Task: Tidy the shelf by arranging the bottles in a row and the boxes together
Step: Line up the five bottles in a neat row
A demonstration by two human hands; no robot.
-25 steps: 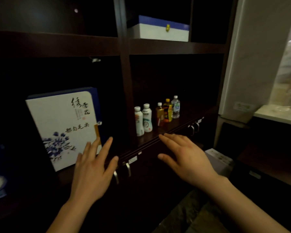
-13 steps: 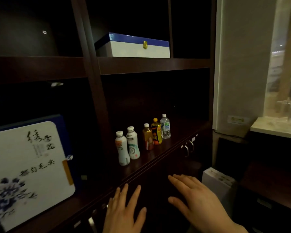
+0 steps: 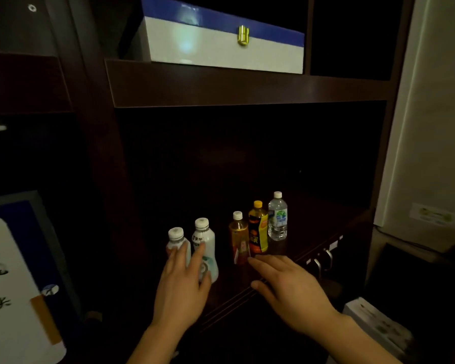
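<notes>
Setting: dim, dark wooden shelf [image 3: 247, 85].
Bottles: five upright in a loose row at centre frame; two white bottles [image 3: 205, 239], an amber bottle [image 3: 238, 236], an orange-capped bottle [image 3: 258, 228], a clear water bottle [image 3: 277, 218].
Boxes: blue-and-white box [image 3: 221, 46] at the top; a patterned box [image 3: 13, 285] at lower left.
Left hand [image 3: 180, 287]: fingers spread, released, overlapping the white bottles.
Right hand [image 3: 289, 287]: flat, released, just below the amber bottle.

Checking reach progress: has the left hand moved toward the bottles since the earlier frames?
Yes. The left hand has gone from beside the upright box to the two white bottles.
</notes>
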